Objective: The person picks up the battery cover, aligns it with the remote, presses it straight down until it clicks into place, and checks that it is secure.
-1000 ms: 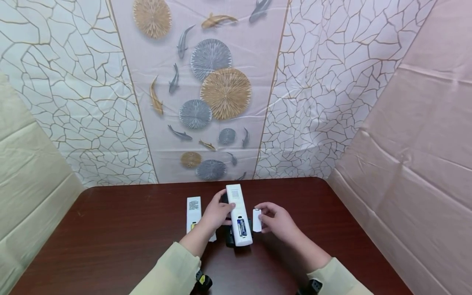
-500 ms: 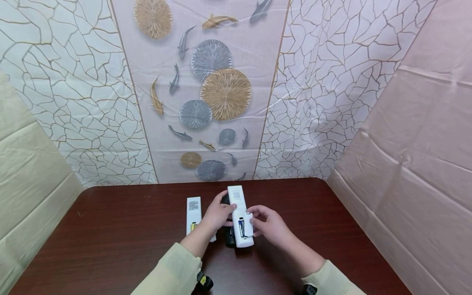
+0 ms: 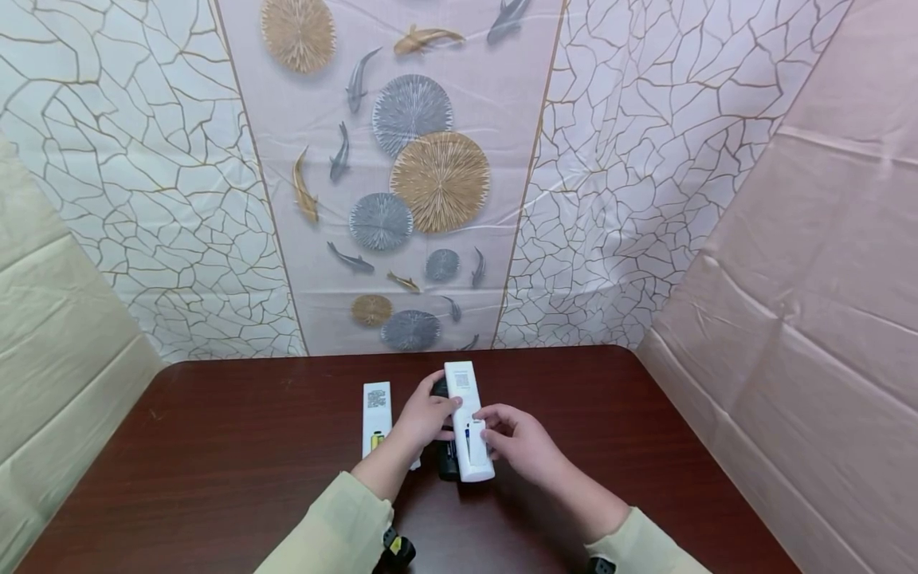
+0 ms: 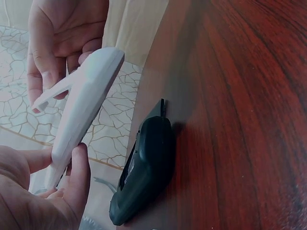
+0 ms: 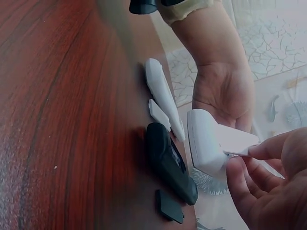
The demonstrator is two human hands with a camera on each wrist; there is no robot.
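The fingers of the right hand (image 3: 529,445) pinch a small white cover (image 3: 476,443) near one end, thumb against the others with only the cover's thin edge between them. The fingers of the left hand (image 3: 423,410) are closed round the remote (image 3: 462,391), its thumb on the back and the others on the far side. The remote is held up off the table (image 3: 215,446), back uppermost in the head view, well in front of the person.

The step in hand looks like fitting the cover over the battery bay. The cover stands at a slant: the end toward the remote's thick end lies at the remote, the pinched end is raised. A strip of blue battery (image 3: 468,434) shows beside it. The next move seems to call for squaring the cover to the bay and pressing the raised end flat, with the left hand keeping the remote steady. Whether the low end is seated cannot be told.

Beyond the hands, a black remote (image 5: 163,158) lies on the table near the held one, with a black lid (image 5: 169,206) just beside it. A white lid (image 5: 159,114) lies between it and a second white remote (image 3: 376,408), partly hidden by the left forearm in the head view.
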